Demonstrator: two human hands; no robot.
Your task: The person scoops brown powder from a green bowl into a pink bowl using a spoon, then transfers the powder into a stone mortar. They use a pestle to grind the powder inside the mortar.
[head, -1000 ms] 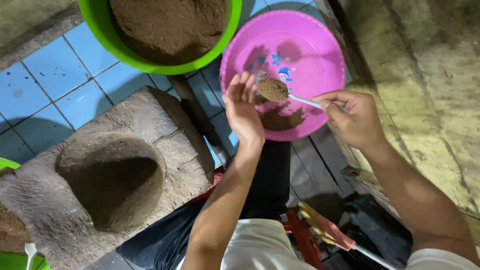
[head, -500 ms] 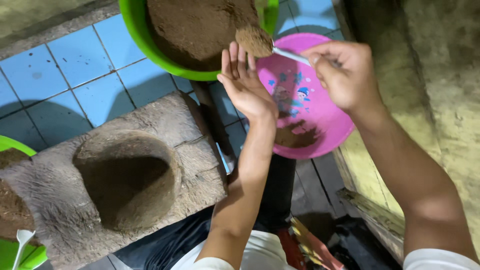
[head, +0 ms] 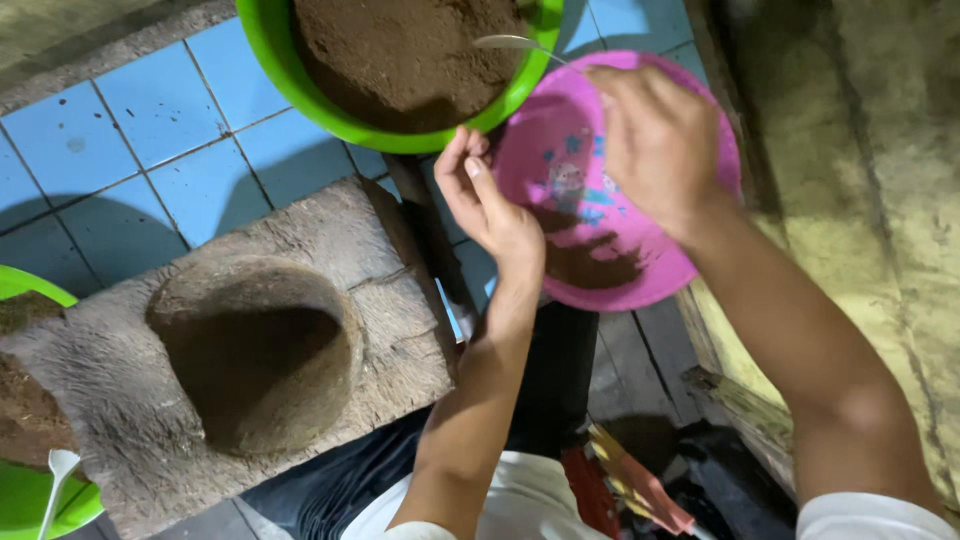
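Two hands are working: the right hand (head: 655, 140) is gripping a metal spoon (head: 510, 42) over the brown-powder-filled green basin (head: 262, 45); the left hand (head: 490, 200) is hovering open; the pink plastic plate (head: 710, 130) is holding little.

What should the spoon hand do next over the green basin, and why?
Probably dip the spoon into the brown powder for a fresh scoop. The right hand holds it with its bowl over the green basin, and it looks empty. The left hand waits open and empty between the basin and the pink plate, which holds only a small brown smear.
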